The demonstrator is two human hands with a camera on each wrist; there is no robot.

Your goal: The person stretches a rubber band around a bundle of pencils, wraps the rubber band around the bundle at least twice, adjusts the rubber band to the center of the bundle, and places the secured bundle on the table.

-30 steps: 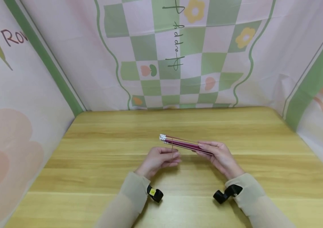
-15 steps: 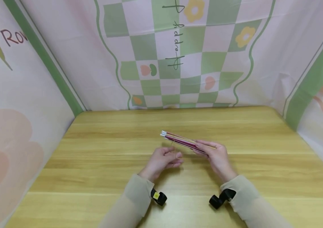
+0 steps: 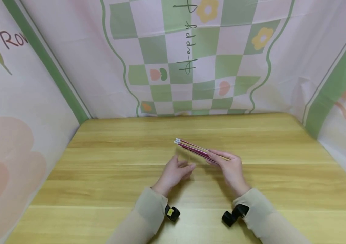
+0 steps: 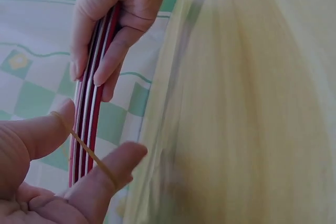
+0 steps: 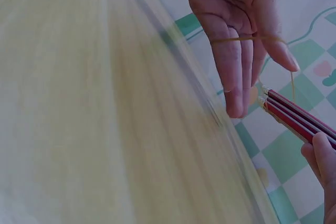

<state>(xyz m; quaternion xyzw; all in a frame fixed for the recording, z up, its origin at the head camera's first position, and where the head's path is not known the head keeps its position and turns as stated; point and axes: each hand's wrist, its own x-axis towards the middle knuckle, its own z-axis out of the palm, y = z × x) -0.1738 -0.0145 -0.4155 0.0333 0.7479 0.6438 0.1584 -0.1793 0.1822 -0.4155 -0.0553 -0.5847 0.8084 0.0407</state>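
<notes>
My right hand (image 3: 229, 166) grips a bundle of several dark red pencils (image 3: 195, 150), pinched between thumb and fingers. Their white eraser ends point to the left and away. A thin yellowish rubber band (image 5: 239, 39) stretches across my left hand (image 3: 174, 173), from the thumb to a finger held apart from it. In the right wrist view, strands of the band also run from this hand down to the pencils near their eraser ends. The left fingers (image 4: 107, 174) are nearly straight and spread inside the loop, just below the bundle. Both hands are above the table.
The wood-grain table (image 3: 105, 145) spreads beneath both hands. Behind it hangs a printed cloth (image 3: 182, 78) with green checks, and more cloth walls close in the left and right sides. Black wrist cameras (image 3: 173, 212) sit on both sleeves.
The eraser ends have shifted slightly away and right. My left hand has moved a little right, and its fingers have spread from a pinch on the band. The right hand has drifted slightly left.
</notes>
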